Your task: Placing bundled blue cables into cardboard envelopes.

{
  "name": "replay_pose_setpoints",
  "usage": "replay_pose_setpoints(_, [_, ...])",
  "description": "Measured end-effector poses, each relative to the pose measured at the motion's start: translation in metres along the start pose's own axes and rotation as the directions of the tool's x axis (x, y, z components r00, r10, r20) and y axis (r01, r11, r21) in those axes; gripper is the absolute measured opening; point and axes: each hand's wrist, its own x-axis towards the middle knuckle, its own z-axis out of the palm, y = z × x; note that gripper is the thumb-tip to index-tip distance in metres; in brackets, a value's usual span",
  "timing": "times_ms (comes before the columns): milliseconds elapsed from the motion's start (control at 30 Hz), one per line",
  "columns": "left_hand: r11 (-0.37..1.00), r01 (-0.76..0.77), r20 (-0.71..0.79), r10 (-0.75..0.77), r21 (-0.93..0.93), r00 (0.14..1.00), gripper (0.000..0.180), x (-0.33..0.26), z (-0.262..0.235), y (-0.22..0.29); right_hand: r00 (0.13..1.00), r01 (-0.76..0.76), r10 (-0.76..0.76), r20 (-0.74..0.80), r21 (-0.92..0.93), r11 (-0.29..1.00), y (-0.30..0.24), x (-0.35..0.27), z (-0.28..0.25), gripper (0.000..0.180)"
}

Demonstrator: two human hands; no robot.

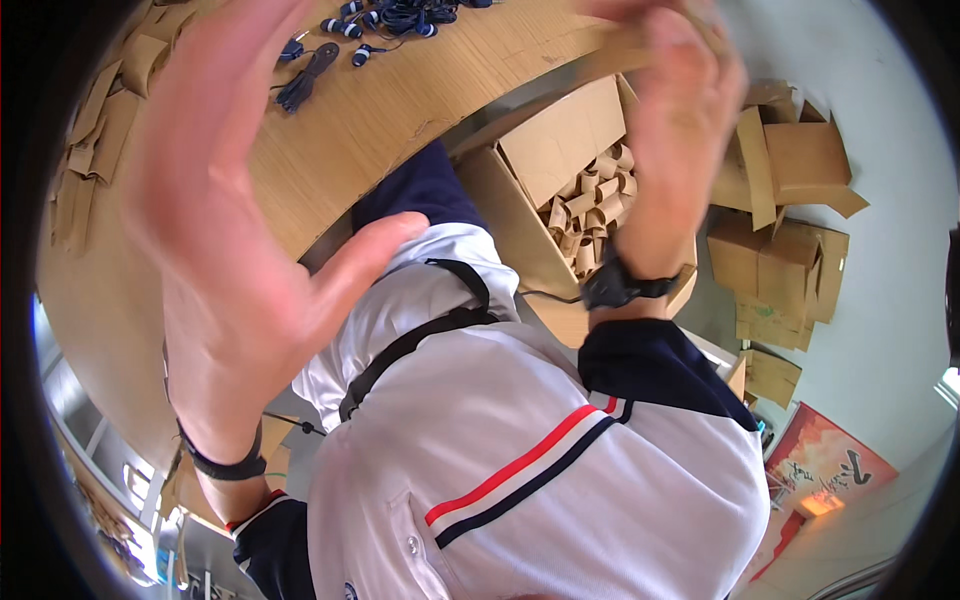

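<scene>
My left hand (225,230) is raised close to the camera over the table's near edge. Its thumb stands well apart from the stretched fingers, whose tips run out of the top of the picture; nothing shows in its grasp. At the upper right my right hand (682,120) is lifted above an open cardboard box. Motion smears its bent fingers, and I cannot make out whether they hold anything. Dark blue earphones (405,15) with silvery rings lie in a tangle at the table's far side, beyond my left hand. One cable bundle (308,78) lies nearer.
Small brown cardboard tubes (600,200) fill the open box (520,215) right of my legs. Flattened cartons (785,180) stack against the right wall. More cardboard pieces (100,140) lie at the far left of the wooden table (420,90). A red poster (825,460) stands lower right.
</scene>
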Motion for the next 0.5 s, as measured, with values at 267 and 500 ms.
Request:
replay_pose_setpoints(267, [0.927,0.292,0.255,-0.349,0.235,0.902,0.053,-0.007,0.004,-0.034,0.793,-0.557,0.198,-0.576,-0.818,-0.146,0.175,-0.068,-0.19,0.064])
replay_pose_setpoints(500, [0.798,0.064,0.242,-0.256,0.599,0.936,0.034,-0.011,0.026,-0.067,0.992,0.034,-0.079,-0.098,-0.393,0.919,0.045,0.008,-0.028,0.034])
